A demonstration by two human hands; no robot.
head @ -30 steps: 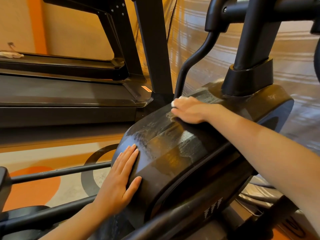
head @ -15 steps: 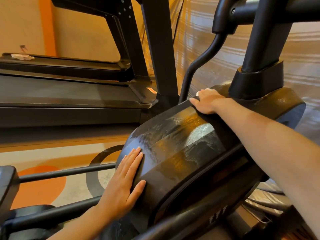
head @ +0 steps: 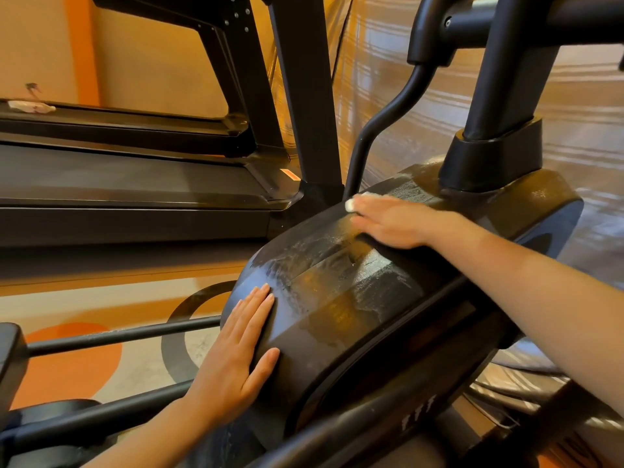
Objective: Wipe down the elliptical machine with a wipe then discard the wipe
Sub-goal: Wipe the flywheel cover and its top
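The elliptical's black rounded housing [head: 354, 309] fills the middle of the view, streaked with wet smears on top. My right hand [head: 391, 224] lies flat on its upper part, just left of the upright post's base [head: 493, 157], pressing a white wipe [head: 351, 203] against the surface. Only a small edge of the wipe shows past my fingertips. My left hand [head: 236, 359] rests flat with straight fingers on the housing's lower left side and holds nothing.
A black treadmill [head: 135, 187] stands to the left, its upright [head: 304, 96] close to the housing. A crumpled white scrap [head: 30, 106] lies on the far treadmill rail. The elliptical's black bars [head: 118, 336] cross the orange-patterned floor at lower left.
My right hand slid the wipe up toward the post base, then back down the housing a little. More wet streaks show on top. My left hand stayed in place.
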